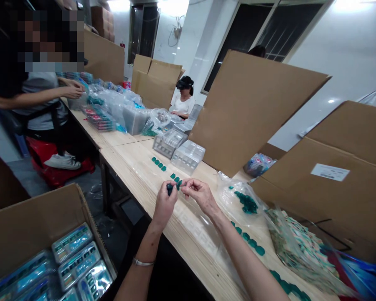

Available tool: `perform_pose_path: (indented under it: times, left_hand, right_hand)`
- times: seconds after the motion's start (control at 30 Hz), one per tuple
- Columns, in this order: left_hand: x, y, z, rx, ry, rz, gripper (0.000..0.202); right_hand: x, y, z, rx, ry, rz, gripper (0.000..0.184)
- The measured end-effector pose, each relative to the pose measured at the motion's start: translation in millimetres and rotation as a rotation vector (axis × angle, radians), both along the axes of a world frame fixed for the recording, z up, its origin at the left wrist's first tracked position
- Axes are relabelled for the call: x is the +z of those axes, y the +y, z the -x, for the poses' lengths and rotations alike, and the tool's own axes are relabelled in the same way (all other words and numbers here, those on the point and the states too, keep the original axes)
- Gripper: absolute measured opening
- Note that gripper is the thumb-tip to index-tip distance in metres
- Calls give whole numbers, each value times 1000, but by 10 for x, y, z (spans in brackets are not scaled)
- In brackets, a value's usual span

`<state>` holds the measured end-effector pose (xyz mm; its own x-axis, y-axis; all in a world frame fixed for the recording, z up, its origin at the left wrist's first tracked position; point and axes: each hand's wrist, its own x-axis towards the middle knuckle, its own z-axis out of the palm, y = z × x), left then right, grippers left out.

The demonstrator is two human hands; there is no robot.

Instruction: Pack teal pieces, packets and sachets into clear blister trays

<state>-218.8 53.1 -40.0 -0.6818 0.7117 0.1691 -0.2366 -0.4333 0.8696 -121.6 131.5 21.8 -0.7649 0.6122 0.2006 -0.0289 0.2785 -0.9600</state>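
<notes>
Dark green pieces [169,189], small and flat-looking, are gripped in my left hand [166,196], its fingers curled round them. My right hand [199,193] meets it just to the right, thumb and forefinger pinched together at another small green piece [179,184] between the two hands. What exactly the right fingertips hold is too small to make out. Just beyond the hands lies a short row of green pieces [173,176] on the pale wooden table [128,152]. Farther off is a second row [158,164]. More green pieces [252,242] lie in a line beside my right forearm.
Clear plastic trays [188,155] are stacked past the rows. An open plastic bag [238,190] of green pieces lies right, near a bag of printed cards [301,238]. Lower left, a carton [78,200] holds packaged sets. Two co-workers sit along the table; cardboard sheets [253,104] stand behind.
</notes>
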Motion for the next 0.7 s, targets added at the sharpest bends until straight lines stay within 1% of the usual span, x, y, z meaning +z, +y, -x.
perform_pose_path:
  times: [0.07, 0.1, 0.13, 0.2, 0.27, 0.3, 0.37, 0.47, 0.53, 0.63, 0.7]
  left_hand:
    - [-10, 4, 31, -52, -67, -36, 22]
    - [-9, 3, 39, -59, -78, -41, 22]
    - [-4, -1, 41, -36, -68, -33, 22]
    - [18, -14, 23, 80, 23, 14, 21]
    - [46, -29, -14, 177, 135, 48, 20]
    - [58, -34, -33, 176, 167, 47, 19]
    - [69, -38, -63, 87, 148, 29, 20]
    - [59, -31, -67, -43, 26, 6, 23]
    - [44, -27, -52, -77, 8, 12, 25]
    - [26, -26, -39, -137, 61, 52, 27]
    - [18, -24, -43, -147, 95, 72, 27]
  right_hand:
    - [-4, -20, -6, -12, 22, 13, 23]
    - [-15, -31, -5, -39, 27, 9, 26]
    - [-30, -44, 0, -72, 26, -4, 31]
    - [-67, -71, 20, -130, 18, -51, 38]
    - [-98, -92, 41, -168, 14, -90, 35]
    - [-107, -95, 46, -183, 17, -91, 33]
    - [-112, -82, 39, -192, 20, -54, 29]
    - [-111, -25, -14, -143, 40, 30, 31]
    - [-121, 15, -55, -121, 50, 44, 30]
    - [-144, 48, -94, -116, 37, 21, 27]
    - [-150, 49, -104, -106, 33, 7, 26]
